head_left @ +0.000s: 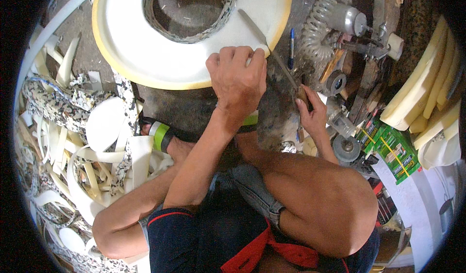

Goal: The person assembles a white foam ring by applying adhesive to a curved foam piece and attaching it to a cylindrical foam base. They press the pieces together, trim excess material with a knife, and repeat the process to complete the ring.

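A large white foam ring (126,35) with a yellowish outer edge and a round hole in its middle fills the top of the view. Speckled foam lines the hole. My left hand (238,76) is closed over the ring's near edge, fingers curled onto its white face. A long, narrow knife (281,64) slants across the ring's right edge, its tip lying over the white surface. My right hand (314,112) grips its brown handle, right of the ring. What lies under my left fingers is hidden.
Foam offcuts (97,176) pile up on the left. At the right are a coiled clear hose (318,25), a spray gun (361,44), a blue marker (291,49), tape (336,83), green packets (395,151) and long cream foam strips (422,78). My sandalled foot (162,137) is below the ring.
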{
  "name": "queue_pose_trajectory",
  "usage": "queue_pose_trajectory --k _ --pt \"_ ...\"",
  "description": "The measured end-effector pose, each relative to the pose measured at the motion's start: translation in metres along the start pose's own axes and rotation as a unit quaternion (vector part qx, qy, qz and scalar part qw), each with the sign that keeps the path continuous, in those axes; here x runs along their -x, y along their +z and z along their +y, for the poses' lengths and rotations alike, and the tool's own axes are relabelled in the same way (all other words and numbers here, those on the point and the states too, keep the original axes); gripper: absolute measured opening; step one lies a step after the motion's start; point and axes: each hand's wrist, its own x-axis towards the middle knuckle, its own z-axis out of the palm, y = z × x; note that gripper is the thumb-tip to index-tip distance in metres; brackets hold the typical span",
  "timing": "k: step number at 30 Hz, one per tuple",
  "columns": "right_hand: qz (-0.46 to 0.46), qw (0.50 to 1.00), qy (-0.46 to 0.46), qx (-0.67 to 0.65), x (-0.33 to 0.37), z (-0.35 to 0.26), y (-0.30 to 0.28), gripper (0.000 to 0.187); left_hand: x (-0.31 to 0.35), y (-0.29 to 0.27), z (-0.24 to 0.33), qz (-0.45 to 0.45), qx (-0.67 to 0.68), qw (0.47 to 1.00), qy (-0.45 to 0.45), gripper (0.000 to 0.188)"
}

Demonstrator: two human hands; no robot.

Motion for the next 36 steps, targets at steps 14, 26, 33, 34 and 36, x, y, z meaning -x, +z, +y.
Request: queue_pose_trajectory --k 14,26,33,34,36 --pt "0.045 0.999 -0.005 0.009 -0.006 0.002 0.013 0.043 -0.004 -0.004 0.004 -0.001 0.000 1.000 -0.027 0.031" --pt "0.092 0.996 -0.005 0.001 -0.024 -0.011 0.044 0.045 -0.034 0.018 0.020 -0.004 -0.044 0.997 -0.059 0.027" --pt "0.075 0.997 0.015 0.020 -0.009 -0.015 0.036 0.045 -0.030 0.022 0.019 0.004 -0.035 0.998 -0.055 0.021" --pt "0.072 0.997 0.023 0.022 -0.014 -0.018 0.039 0.045 -0.030 0.022 0.020 -0.003 -0.041 0.997 -0.058 0.020" --pt "0.099 0.995 -0.003 -0.018 -0.032 -0.027 0.047 0.044 -0.029 0.022 0.022 -0.003 -0.045 0.997 -0.058 0.019"
